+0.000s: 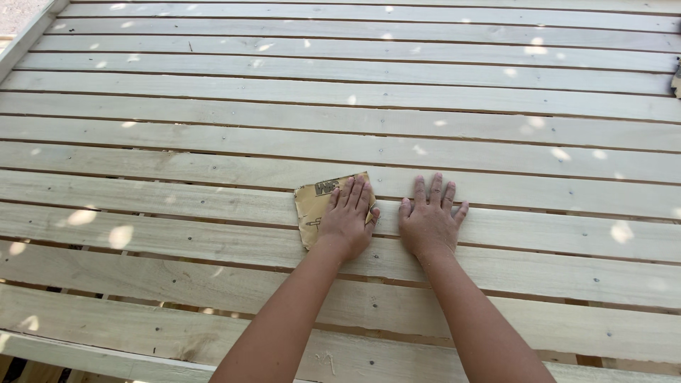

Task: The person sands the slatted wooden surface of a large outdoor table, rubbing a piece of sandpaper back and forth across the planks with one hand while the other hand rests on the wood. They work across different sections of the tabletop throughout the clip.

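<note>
Sheet: sandpaper sheet [317, 206], tan paper backing facing up, roughly square with a torn or bent lower edge, dark printed mark near its top edge, partly covered by fingers; lying flat near the middle of the slatted wooden frame [213, 142], a little toward the near edge.
Left hand [347, 218]: flat on the sandpaper sheet, fingers straight and close together, pressing down, not curled around anything; thumb beside the sheet's right edge.
Right hand [428, 218]: just beside the left hand, not touching it, palm down on bare wood, fingers stretched and slightly spread, holding nothing.
Carrier: pale, unpainted planks running left to right with narrow dark gaps between them, small screw or nail heads in rows, spots of sunlight across the boards.
Frame rail: a lighter rail [106, 358] crossing under the planks at the near left corner.
Containers: cannot see any.
Cut off: small greyish object [677, 79] at the far right edge, mostly out of view, kind cannot be told.
Hidden: right half of the sheet under the left hand; ground below the gaps too dark to make out.
</note>
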